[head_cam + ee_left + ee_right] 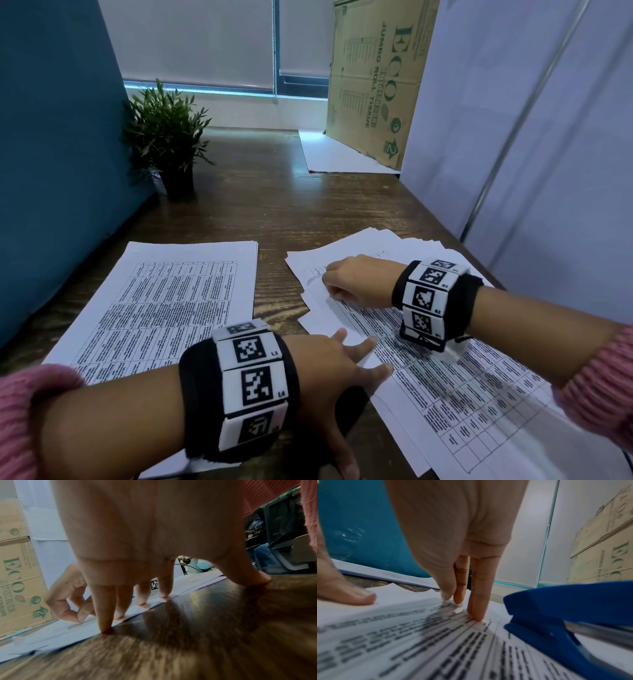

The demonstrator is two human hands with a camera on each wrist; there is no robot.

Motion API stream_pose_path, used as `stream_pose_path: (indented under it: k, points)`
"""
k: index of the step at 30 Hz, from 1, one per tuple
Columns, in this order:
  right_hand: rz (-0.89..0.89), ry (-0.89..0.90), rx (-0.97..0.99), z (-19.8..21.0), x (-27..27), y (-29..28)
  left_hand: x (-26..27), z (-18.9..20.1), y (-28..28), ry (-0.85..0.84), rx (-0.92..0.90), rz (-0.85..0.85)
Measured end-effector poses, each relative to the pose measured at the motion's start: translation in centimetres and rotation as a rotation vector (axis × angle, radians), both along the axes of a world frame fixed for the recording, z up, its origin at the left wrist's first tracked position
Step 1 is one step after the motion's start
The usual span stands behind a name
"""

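Observation:
Two lots of printed sheets lie on a wooden desk (274,198): a neat stack (171,301) on the left and a loose, fanned pile (445,394) on the right. My left hand (363,356) has its fingers spread and straight, and the fingertips (104,626) press on the near left edge of the loose pile and on the desk. My right hand (329,287) is curled at the far left corner of the top sheet (436,635). Its thumb and forefinger (458,599) pinch that slightly lifted corner while another finger presses beside it. A blue stapler (556,615) lies on the pile just right of this hand.
A potted plant (164,137) stands at the back left against a teal partition (51,137). A cardboard carton (373,78) leans at the back right on a white sheet (335,154). White panels (531,137) wall off the right side.

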State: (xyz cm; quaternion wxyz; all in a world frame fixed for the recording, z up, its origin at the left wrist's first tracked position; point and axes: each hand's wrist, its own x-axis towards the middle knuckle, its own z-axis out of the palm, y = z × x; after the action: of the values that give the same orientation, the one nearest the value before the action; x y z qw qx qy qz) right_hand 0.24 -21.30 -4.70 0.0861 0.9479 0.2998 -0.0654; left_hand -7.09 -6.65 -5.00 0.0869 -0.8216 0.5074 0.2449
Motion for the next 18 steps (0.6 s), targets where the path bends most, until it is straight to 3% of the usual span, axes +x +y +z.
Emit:
stream_pose_path:
  k: [10, 18]
  points:
    - [0.054, 0.034, -0.027, -0.3, -0.4, 1.4, 0.0, -0.1, 0.1, 0.002, 0.001, 0.001]
    - [-0.061, 0.023, 0.097, 0.1, 0.0, -0.2, 0.0, -0.3, 0.1, 0.006, -0.009, 0.014]
